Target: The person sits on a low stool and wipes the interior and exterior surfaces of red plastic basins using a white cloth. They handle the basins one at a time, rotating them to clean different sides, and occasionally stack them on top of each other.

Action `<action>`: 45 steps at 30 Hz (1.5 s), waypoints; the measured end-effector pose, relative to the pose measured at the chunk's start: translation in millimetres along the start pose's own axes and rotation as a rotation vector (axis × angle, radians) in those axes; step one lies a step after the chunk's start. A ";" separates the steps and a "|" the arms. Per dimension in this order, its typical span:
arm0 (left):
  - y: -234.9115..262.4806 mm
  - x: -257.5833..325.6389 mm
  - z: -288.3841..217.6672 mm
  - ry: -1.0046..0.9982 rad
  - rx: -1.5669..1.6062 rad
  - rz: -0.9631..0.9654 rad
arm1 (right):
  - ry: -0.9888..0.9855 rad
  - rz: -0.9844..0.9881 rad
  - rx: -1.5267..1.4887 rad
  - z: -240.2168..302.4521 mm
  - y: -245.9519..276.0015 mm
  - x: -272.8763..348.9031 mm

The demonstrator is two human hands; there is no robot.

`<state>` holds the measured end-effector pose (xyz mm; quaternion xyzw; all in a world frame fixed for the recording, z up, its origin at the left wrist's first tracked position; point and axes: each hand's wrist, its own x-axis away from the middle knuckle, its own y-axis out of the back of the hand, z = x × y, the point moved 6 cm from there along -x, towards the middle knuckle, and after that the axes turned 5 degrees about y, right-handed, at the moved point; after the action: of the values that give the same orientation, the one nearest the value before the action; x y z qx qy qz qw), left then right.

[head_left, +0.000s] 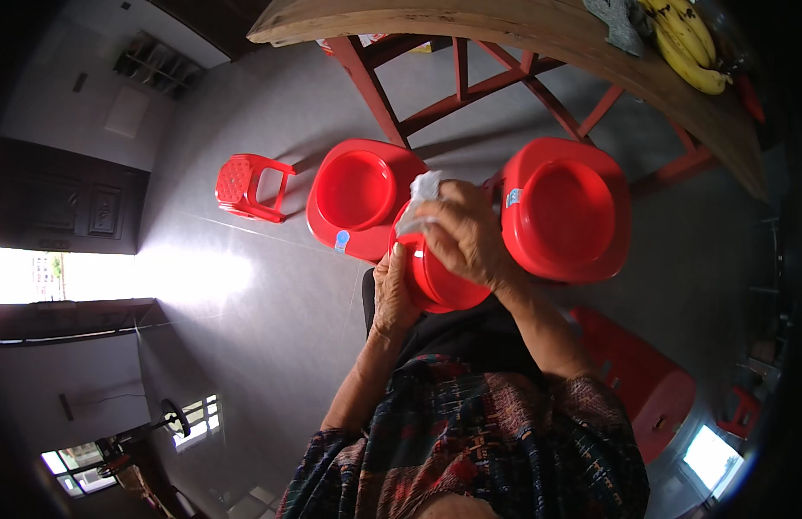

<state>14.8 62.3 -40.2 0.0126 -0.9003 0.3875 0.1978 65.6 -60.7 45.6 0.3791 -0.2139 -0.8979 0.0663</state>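
Red plastic bowl [440, 285] is held up in front of the person's lap, above the tiled floor [245, 285], between two larger red basins [357, 195] [565, 208]. Left hand [390, 294] clasps its left rim from below, forearm rising from the lap; right hand [466, 238] arches over the top, fingers closed on a white cloth [421, 201] pressed to the rim. With only a one-sided rim grip, hard rubbing could, I judge, twist the bowl loose.

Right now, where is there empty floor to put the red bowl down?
The grey floor left of the left hand, below the small red stool, is bare. It is crowded ahead: two red basins sit by the table legs, and the right hand wipes the held bowl between them.
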 end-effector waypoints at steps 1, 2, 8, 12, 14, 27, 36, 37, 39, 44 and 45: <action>-0.1 0.5 -1.2 -0.007 -0.025 0.015 | -0.052 -0.036 -0.006 -11.1 4.6 1.0; 3.2 2.3 -2.9 -0.019 -0.052 0.025 | -0.089 -0.026 -0.107 -22.7 6.4 0.8; 21.7 0.0 -7.1 0.069 0.084 -0.016 | -0.862 0.010 -0.821 -82.6 6.3 51.6; 14.5 -8.7 -5.2 0.131 0.330 -0.002 | -0.887 -0.292 -1.117 -73.0 0.3 84.1; 19.3 -13.7 -4.3 0.128 0.380 -0.092 | -0.884 -0.423 -1.155 -68.5 -6.4 93.8; 24.4 -24.9 0.5 0.002 0.334 -0.232 | -0.023 0.044 0.090 23.6 -25.7 79.2; 0.8 -3.9 -13.3 -0.090 -0.570 -0.238 | 0.102 0.123 0.283 44.3 -31.9 31.3; -1.1 -2.8 -14.7 -0.140 -0.776 -0.190 | 0.062 0.119 0.254 38.4 -28.8 22.0; 6.9 -0.6 -8.1 -0.173 -0.910 -0.268 | -0.006 0.102 0.181 24.5 -26.7 3.3; -6.2 14.8 2.9 -0.113 -0.603 -0.035 | -0.266 0.109 -0.315 -55.3 -12.4 4.3; -1.9 16.9 4.4 -0.081 -0.622 -0.009 | -0.273 0.129 -0.387 -64.2 -7.5 6.9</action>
<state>-2.0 60.1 -35.4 -0.0292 -0.9828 0.0918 0.1578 106.6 -77.3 -2.1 0.2202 -0.0687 -0.9589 0.1654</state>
